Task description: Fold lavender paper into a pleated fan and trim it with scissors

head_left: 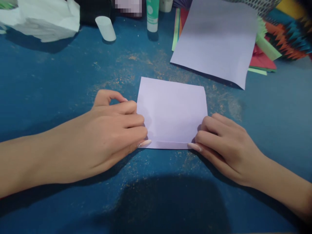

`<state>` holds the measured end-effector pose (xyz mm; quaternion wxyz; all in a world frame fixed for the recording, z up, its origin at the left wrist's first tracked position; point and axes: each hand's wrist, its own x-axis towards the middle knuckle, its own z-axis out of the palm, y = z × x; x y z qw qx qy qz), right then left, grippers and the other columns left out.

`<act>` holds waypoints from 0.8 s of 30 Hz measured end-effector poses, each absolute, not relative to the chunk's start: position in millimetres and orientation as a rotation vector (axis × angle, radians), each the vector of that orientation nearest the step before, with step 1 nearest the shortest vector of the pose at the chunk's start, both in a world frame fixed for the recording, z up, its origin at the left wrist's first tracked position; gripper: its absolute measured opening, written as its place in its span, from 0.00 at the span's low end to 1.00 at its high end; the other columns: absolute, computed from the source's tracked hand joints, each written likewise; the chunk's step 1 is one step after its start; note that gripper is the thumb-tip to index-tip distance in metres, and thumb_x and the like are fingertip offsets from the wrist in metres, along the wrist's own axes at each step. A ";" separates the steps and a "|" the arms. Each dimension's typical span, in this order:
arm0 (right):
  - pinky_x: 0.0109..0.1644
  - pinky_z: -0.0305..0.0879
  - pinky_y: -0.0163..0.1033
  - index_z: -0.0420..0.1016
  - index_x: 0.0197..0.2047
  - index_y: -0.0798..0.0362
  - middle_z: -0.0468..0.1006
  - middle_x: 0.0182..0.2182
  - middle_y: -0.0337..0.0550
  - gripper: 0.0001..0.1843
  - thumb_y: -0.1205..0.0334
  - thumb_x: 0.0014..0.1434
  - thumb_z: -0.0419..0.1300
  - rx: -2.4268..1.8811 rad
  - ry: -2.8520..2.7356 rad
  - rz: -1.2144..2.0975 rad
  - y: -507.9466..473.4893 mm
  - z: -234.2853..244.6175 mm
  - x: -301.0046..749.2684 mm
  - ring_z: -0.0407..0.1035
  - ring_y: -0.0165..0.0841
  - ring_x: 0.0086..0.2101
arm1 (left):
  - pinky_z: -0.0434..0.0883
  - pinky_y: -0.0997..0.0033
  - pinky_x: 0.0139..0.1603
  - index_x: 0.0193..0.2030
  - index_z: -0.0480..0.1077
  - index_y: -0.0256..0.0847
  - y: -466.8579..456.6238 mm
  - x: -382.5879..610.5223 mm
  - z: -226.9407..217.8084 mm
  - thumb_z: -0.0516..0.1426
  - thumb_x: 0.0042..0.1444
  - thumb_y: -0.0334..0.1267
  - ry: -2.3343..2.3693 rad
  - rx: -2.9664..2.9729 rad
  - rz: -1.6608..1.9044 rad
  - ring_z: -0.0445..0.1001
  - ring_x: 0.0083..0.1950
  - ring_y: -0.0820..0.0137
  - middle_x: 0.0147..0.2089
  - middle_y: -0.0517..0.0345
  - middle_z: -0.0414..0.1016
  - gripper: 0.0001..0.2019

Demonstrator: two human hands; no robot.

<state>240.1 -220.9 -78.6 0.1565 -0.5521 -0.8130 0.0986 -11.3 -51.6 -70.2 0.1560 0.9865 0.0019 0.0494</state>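
A small pale lilac sheet of paper (pixel 172 112) lies flat on the blue table (pixel 60 84), with a narrow strip folded up along its near edge. My left hand (pixel 114 133) rests at the paper's left edge, fingers curled and pressed together, fingertips on the near left corner of the fold. My right hand (pixel 223 143) sits at the right edge, fingers curled, nails pinching the fold's near right corner. Both hands press the paper against the table.
A larger lilac sheet (pixel 215 39) lies behind, over a stack of coloured papers (pixel 262 60). A glue stick (pixel 152 16) stands at the back, its white cap (pixel 105 28) lying to the left. Crumpled white paper (pixel 46 19) sits far left. Folded colourful paper pieces (pixel 290 35) fill the far right.
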 end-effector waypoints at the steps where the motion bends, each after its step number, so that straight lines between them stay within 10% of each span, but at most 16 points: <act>1: 0.36 0.50 0.43 0.67 0.31 0.55 0.63 0.30 0.42 0.18 0.62 0.74 0.50 -1.581 -2.320 0.271 -221.2 -79.0 239.9 0.52 0.34 0.30 | 0.52 0.56 0.52 0.32 0.67 0.44 -51.7 -11.0 -69.7 0.43 0.73 0.36 0.016 2.838 0.126 0.61 0.36 0.64 0.31 0.61 0.67 0.19; 24: 0.34 0.51 0.42 0.71 0.30 0.57 0.63 0.29 0.42 0.17 0.64 0.73 0.54 -1.657 -2.249 0.300 -222.4 -78.7 239.5 0.54 0.33 0.30 | 0.47 0.43 0.63 0.36 0.68 0.43 -50.5 -10.0 -75.7 0.47 0.70 0.35 0.219 2.791 0.124 0.60 0.42 0.63 0.40 0.58 0.62 0.12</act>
